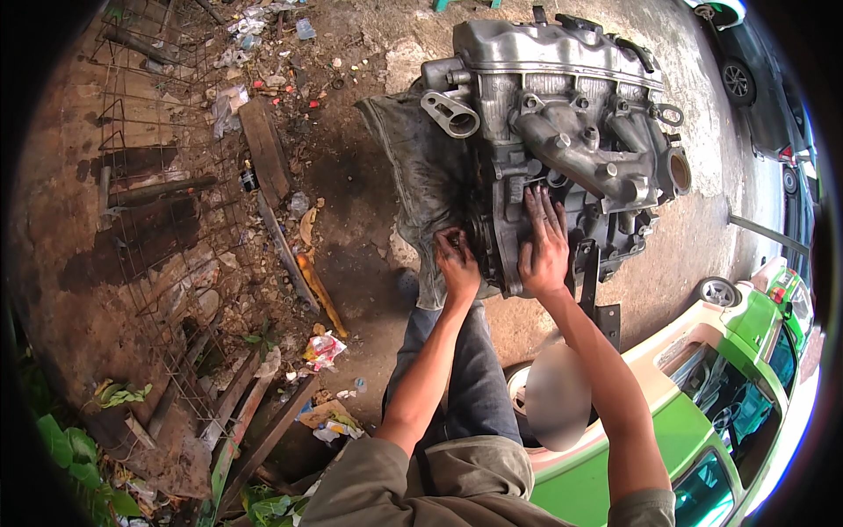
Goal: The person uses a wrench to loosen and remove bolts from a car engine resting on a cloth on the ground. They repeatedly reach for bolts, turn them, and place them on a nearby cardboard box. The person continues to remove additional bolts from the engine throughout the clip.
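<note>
A grey metal car engine point(505, 202) stands before me, with its ribbed valve cover point(549, 48) at the far end and a cast manifold point(606, 167) bulging from its right side. My right hand point(546, 246) lies against the engine's side below the manifold, fingers stretched out and smudged with grease. At the engine's left end, my left hand point(457, 263) has its fingers curled in; whatever they grip is too small or hidden to name. Beside that hand hangs a dark, oily cloth-like sheet point(408, 158). A flat metal bracket point(591, 281) sticks out near my right wrist.
Rubble, litter and a wooden plank point(263, 145) cover the ground to the left, beside bent wire mesh point(145, 202). A partly stripped green car point(571, 474) stands close on my right; a blurred patch hides part of its wheel area. A dark car point(764, 97) is parked farther off.
</note>
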Motion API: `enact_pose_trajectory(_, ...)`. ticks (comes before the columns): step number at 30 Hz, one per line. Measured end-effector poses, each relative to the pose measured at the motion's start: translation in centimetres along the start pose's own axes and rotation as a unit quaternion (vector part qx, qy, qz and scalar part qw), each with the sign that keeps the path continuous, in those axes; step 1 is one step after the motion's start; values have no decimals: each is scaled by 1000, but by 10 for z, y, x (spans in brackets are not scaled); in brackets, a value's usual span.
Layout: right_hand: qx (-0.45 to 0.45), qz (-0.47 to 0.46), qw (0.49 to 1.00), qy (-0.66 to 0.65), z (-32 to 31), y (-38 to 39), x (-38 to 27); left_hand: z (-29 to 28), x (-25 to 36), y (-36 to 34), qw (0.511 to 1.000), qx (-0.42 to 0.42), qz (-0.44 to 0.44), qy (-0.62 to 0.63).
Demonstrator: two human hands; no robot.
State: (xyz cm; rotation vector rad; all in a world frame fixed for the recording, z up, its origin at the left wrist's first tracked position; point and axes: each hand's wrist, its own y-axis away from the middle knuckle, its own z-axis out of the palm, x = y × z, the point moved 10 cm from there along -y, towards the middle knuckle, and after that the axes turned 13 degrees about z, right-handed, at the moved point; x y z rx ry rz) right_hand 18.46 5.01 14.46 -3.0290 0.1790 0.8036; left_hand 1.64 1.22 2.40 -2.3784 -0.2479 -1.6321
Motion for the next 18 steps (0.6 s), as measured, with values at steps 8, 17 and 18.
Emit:
enact_pose_trajectory(8,-6,3,1000,2,1,-1,0,5,-1,-12,997,-57,46,13)
enact_pose_trajectory(17,-8,9,1000,-1,1,0,1,32,-24,-81,989,-124,76,-22)
enact_pose_trajectory(18,-8,1,1000,5,1,0,1,38,-31,-93,985,-162,54,-38)
